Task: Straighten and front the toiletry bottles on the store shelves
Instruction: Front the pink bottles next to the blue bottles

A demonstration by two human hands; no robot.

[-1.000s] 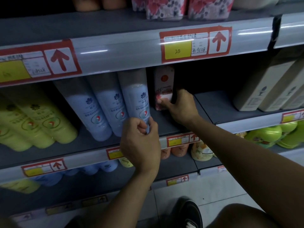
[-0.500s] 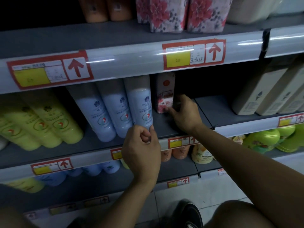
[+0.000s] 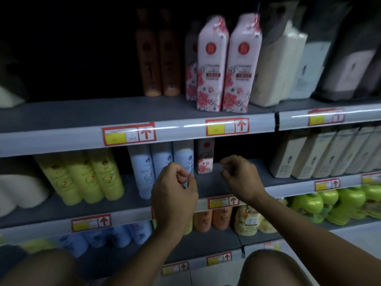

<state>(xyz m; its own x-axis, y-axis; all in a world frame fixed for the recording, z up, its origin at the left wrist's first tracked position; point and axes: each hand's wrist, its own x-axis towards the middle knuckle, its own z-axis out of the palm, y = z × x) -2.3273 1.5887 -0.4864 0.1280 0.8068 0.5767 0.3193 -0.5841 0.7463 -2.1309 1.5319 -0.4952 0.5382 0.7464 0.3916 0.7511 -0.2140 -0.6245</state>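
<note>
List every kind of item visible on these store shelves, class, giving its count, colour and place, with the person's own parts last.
Tall brown bottles: two, top shelf.
Pink floral bottles: two fronted, one behind, top shelf.
Small pink floral bottle: one, middle shelf, set back.
Pale blue bottles: three, middle shelf.
Yellow-green bottles: three, middle shelf, left.
Beige boxy bottles: several, middle shelf, right.
Orange bottles: two, lower shelf.
Left hand: curled, by blue bottles.
Right hand: curled, empty.
</note>
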